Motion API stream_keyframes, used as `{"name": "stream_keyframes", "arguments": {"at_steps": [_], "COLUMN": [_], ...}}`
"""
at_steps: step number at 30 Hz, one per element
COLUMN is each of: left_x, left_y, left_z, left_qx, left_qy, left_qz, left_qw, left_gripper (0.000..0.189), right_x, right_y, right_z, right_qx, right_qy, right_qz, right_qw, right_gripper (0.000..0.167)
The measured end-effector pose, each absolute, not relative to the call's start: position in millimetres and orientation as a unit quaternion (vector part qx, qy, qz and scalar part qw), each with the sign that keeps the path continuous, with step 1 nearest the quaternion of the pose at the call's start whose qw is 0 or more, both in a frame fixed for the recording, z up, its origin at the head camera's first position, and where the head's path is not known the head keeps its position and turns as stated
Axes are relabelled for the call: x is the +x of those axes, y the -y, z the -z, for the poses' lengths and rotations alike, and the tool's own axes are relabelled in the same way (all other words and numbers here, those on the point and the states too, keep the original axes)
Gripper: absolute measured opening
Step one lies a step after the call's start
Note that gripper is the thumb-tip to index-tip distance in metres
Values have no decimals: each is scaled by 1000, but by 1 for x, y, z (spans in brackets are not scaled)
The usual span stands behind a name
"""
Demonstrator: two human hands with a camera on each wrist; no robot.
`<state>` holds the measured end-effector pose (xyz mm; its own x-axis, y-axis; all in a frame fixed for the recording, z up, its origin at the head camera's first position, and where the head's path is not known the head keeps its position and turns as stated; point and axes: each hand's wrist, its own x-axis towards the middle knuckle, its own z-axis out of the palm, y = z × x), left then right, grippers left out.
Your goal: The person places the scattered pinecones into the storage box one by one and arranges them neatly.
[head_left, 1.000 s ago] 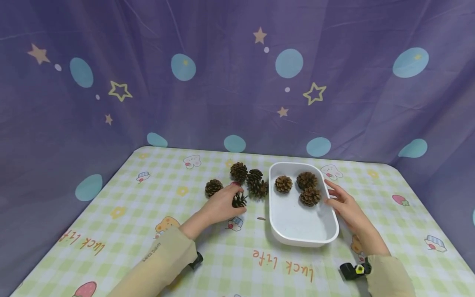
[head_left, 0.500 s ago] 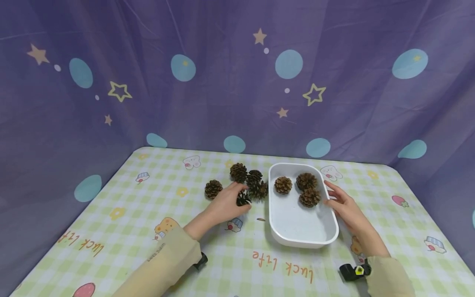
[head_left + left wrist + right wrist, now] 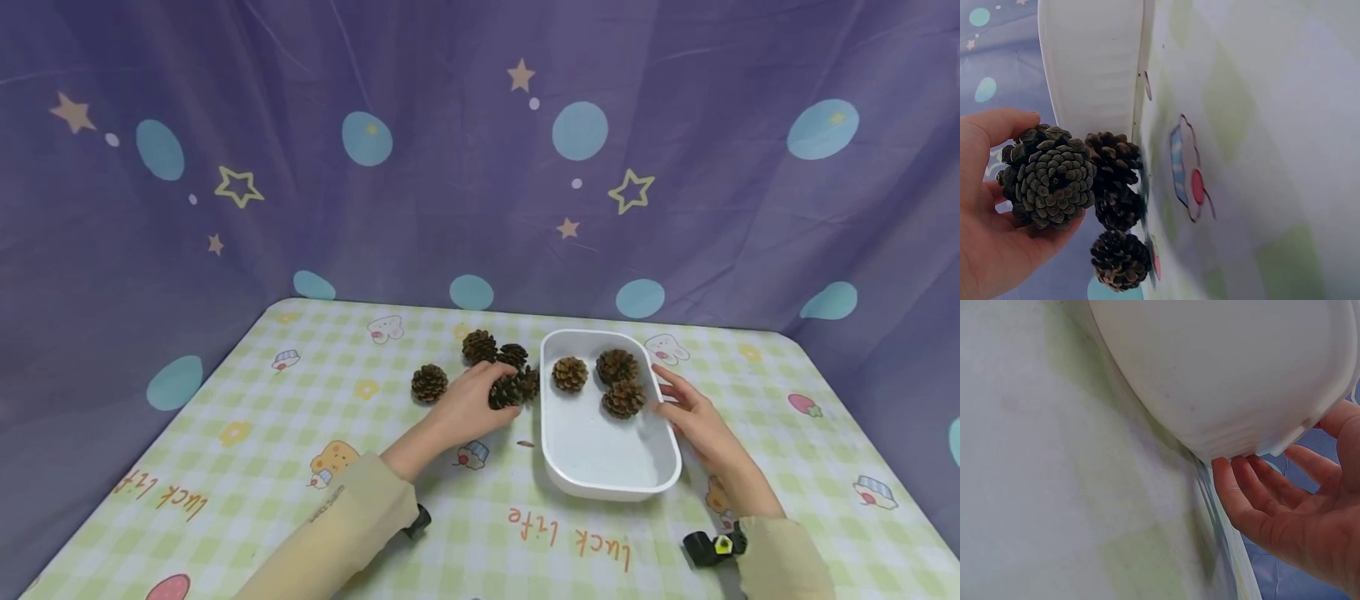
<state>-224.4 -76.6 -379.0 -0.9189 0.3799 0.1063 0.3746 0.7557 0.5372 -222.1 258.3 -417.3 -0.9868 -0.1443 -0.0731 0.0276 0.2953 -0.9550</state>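
Observation:
In the head view my left hand point(image 3: 467, 410) grips a dark brown pine cone point(image 3: 504, 393). The left wrist view shows thumb and fingers curled round this pine cone point(image 3: 1054, 178), its scaly base facing the camera. Just beyond it, more pine cones point(image 3: 1120, 259) rest on the cloth beside the box wall. A white rectangular box point(image 3: 611, 462) stands to the right, with three pine cones point(image 3: 623, 399) near its far end. My right hand point(image 3: 701, 421) rests against the box's right side. Its slightly bent fingertips point(image 3: 1219, 464) touch the outer wall, thumb up by the rim.
A single pine cone point(image 3: 429, 384) lies left of the group, and another pine cone point(image 3: 479, 347) lies at the back. The green checked tablecloth point(image 3: 435, 550) covers the table. Behind its far edge hangs a purple curtain point(image 3: 450, 208) with stars and ovals.
My left hand has moved to the right with the pine cone, towards the box and over the cones beside it. My right hand and the box have stayed in place.

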Motion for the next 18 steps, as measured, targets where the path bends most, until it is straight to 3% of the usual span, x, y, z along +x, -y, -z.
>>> {"name": "stream_keyframes", "arguments": {"at_steps": [18], "left_x": [-229], "left_y": [47], "left_z": [362], "left_qx": [249], "left_qy": [-925], "left_qz": [-287], "left_qw": [-18], "left_gripper": [53], "right_x": [-223], "right_y": [-259], "right_z": [419], "right_qx": [-36], "right_qy": [-805], "right_qz": [588], "right_qw": [71], "right_gripper": [67]}}
